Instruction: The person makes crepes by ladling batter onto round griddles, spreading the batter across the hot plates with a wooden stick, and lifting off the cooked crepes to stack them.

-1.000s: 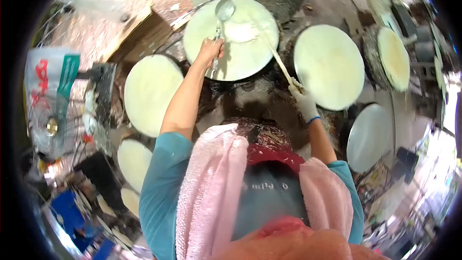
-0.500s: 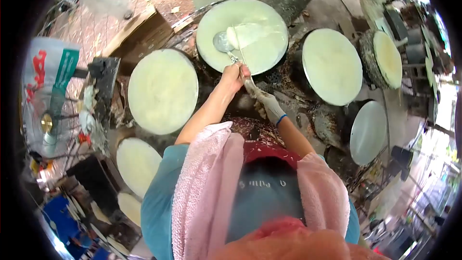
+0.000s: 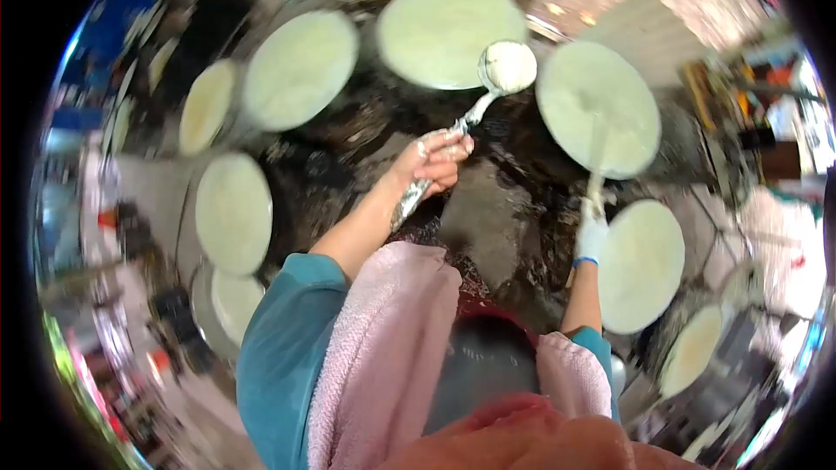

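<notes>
My bare left hand (image 3: 433, 164) is closed round the handle of a ladle (image 3: 478, 110). Pale batter (image 3: 511, 66) fills the ladle's bowl, which is raised near the right edge of a round, batter-covered pan (image 3: 444, 30). On the right, my gloved right hand (image 3: 593, 224) grips a pale stick (image 3: 598, 161). The stick's far end reaches over another coated round pan (image 3: 592, 91) and is blurred there.
Several more round pans form a ring, among them one at the upper left (image 3: 300, 70), one at the left (image 3: 233, 213) and one beside my right hand (image 3: 644, 265). A ribbed sheet (image 3: 644, 35) leans at the upper right.
The view has swung round to the left. My hands, close together half a second ago, are now well apart. The ladle, then down on a pan, is raised with batter in it.
</notes>
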`<action>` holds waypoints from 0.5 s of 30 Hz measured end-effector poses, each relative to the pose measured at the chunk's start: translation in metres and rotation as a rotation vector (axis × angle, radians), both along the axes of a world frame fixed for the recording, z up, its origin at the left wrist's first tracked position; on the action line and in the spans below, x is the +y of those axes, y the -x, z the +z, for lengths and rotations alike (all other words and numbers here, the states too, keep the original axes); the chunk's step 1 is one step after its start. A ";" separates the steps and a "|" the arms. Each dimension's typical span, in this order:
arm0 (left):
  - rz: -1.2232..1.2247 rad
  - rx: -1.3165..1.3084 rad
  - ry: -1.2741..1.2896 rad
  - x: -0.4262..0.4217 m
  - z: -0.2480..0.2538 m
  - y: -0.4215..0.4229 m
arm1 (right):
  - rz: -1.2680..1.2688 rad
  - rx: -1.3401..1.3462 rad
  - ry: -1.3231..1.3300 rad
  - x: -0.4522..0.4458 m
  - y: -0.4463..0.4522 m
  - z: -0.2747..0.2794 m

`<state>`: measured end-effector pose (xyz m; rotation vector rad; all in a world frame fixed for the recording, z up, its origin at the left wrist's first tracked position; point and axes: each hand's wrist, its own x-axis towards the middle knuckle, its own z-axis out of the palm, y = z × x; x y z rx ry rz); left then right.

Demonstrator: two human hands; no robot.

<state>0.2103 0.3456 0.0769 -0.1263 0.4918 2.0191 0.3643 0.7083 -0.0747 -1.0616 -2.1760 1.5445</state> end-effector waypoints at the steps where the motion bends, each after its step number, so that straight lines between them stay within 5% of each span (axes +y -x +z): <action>1: 0.064 0.050 0.153 -0.028 0.007 -0.028 | 0.044 -0.013 0.000 -0.004 -0.011 -0.011; 4: 0.231 0.086 0.060 -0.115 -0.006 -0.102 | 0.292 -0.136 -0.056 -0.044 -0.037 -0.014; 7: 0.471 0.035 0.253 -0.215 -0.013 -0.202 | 0.575 -0.047 0.053 -0.139 -0.067 -0.003; 10: 0.700 0.116 0.618 -0.345 -0.048 -0.318 | 0.468 0.067 0.182 -0.229 -0.091 -0.002; 13: 1.068 0.048 1.042 -0.422 -0.021 -0.414 | 0.609 0.159 0.101 -0.329 -0.120 0.022; 15: 1.036 -0.050 1.407 -0.472 -0.030 -0.450 | 0.720 0.150 0.161 -0.384 -0.148 0.032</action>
